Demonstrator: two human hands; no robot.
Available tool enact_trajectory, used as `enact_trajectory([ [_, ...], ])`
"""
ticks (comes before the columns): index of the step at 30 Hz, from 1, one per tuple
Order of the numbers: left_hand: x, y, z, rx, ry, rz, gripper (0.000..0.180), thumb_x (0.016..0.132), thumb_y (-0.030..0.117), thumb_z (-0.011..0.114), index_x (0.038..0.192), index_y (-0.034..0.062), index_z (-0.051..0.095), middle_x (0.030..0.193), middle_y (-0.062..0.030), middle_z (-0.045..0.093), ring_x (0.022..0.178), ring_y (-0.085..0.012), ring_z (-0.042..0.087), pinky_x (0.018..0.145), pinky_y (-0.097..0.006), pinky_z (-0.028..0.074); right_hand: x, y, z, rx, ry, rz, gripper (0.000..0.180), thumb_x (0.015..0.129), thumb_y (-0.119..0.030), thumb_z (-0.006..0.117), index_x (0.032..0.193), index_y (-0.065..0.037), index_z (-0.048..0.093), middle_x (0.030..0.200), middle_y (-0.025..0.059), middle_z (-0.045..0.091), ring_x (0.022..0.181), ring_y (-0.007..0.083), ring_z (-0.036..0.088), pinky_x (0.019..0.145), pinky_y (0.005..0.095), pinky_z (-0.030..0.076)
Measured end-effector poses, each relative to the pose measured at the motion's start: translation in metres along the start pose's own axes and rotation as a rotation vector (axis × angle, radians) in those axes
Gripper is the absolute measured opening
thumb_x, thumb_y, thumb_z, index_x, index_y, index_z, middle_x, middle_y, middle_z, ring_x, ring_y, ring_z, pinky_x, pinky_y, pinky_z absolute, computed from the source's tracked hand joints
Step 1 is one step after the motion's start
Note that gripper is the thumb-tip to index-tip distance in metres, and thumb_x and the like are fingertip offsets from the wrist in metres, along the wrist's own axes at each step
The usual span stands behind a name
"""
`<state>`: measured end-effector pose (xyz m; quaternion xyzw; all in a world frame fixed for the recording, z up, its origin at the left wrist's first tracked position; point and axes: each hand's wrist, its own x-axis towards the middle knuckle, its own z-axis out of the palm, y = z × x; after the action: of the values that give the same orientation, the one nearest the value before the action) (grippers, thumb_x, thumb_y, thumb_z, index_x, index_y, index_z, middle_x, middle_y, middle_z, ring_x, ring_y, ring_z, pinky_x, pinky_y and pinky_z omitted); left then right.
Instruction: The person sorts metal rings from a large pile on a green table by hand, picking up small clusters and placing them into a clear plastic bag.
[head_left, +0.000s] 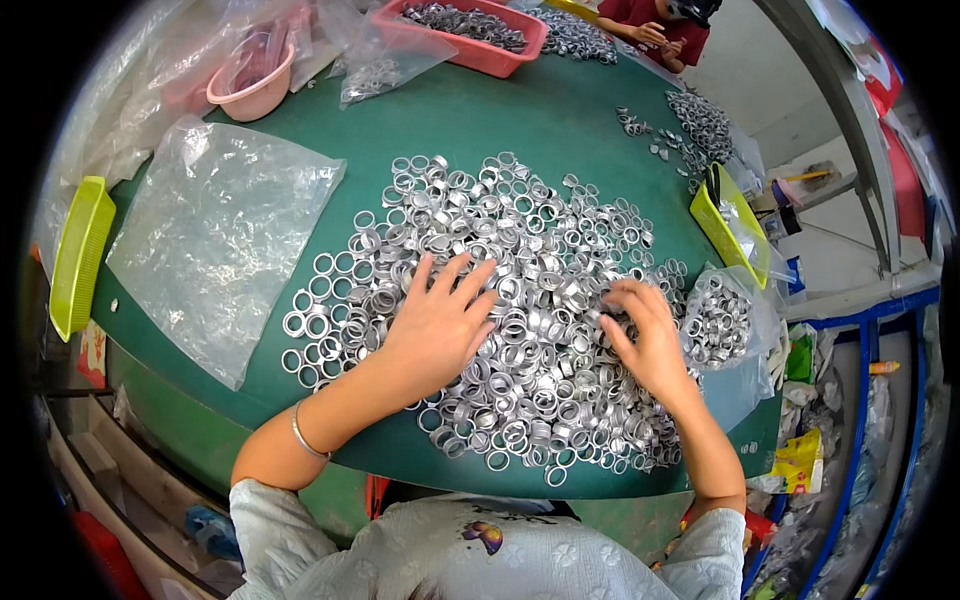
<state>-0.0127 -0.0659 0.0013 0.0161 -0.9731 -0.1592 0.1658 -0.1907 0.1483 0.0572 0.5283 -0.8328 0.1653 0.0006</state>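
Note:
A broad heap of silver metal rings (530, 350) lies spread over the green table (380, 135) in front of me. My left hand (440, 325) rests on the left-middle of the heap, palm down, its fingers stretched and spread over the rings. On the heap's right side is my right hand (645, 335), its fingers bent and the thumb apart from them. No ring shows between its fingers. A clear plastic bag filled with rings (718, 318) sits just right of that hand.
A flat clear plastic bag (220, 240) lies left of the heap. Yellow-green baskets (80, 260) (735, 225) stand at both sides. Farther back are a pink basin (255, 85) and a red tray of metal parts (490, 50). Another person (665, 30) works at the far right.

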Motion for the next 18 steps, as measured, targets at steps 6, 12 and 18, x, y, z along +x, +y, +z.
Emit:
enact_trajectory([
  [6,0.001,0.005,-0.002,-0.070,0.037,0.050,0.037,0.082,0.019,0.065,0.115,0.0046,0.056,0.136,-0.0129,0.042,0.131,-0.0328,0.035,0.107,-0.058,0.023,0.021,-0.032,0.014,-0.054,-0.200,-0.356,0.057,0.076,-0.038,0.070,0.123,-0.009,0.053,0.129,0.0131,0.047,0.123,0.0366,0.040,0.100,0.0487,0.035],
  [12,-0.001,0.003,-0.005,-0.065,0.014,0.041,0.036,0.082,0.018,0.065,0.113,0.0031,0.056,0.135,-0.0136,0.043,0.131,-0.0327,0.035,0.106,-0.058,0.024,0.007,0.000,0.008,-0.165,-0.155,-0.150,0.041,0.078,-0.031,0.069,0.113,-0.011,0.061,0.121,0.0090,0.053,0.115,0.0333,0.047,0.093,0.0445,0.039],
  [18,-0.003,0.002,-0.003,-0.135,0.030,0.082,0.021,0.080,0.009,0.065,0.099,0.0013,0.059,0.129,-0.0150,0.047,0.128,-0.0335,0.038,0.107,-0.056,0.025,0.011,0.014,-0.006,-0.121,-0.066,0.046,0.029,0.080,-0.020,0.068,0.104,-0.003,0.063,0.101,0.0117,0.058,0.100,0.0296,0.054,0.087,0.0388,0.041],
])
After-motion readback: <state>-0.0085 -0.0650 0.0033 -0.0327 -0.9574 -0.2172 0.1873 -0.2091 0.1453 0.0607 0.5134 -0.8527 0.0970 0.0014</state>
